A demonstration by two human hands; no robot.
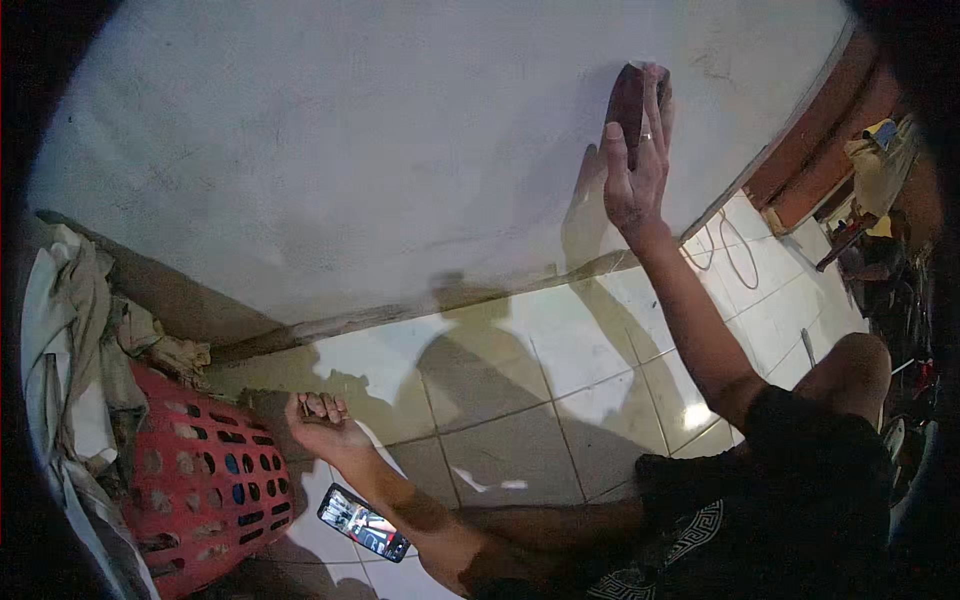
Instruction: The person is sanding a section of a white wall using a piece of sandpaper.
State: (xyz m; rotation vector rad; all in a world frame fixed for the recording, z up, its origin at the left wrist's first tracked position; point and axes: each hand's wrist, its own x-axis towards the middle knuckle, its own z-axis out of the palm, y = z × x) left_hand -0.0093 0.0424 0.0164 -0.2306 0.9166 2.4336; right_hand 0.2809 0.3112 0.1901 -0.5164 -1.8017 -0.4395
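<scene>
My right hand [637, 180] is raised against a white wall [360, 150], with a ring on one finger. It presses a dark reddish-brown sheet [626, 105], which looks like folded sandpaper, flat to the wall; the thumb lies along one edge and the fingers cover the other side. Low on the left, my left hand [330, 427] is curled into a loose fist beside a red plastic basket [210, 465]. No object shows plainly in that fist, and its palm is mostly hidden by the fingers.
Below my left forearm a lit smartphone [364, 523] lies on the white floor tiles [502, 442]. Cloths [71, 337] are heaped over the basket's side. A thin cord [739, 255] loops on the floor near a reddish-brown wooden frame [814, 142], with clutter at far right.
</scene>
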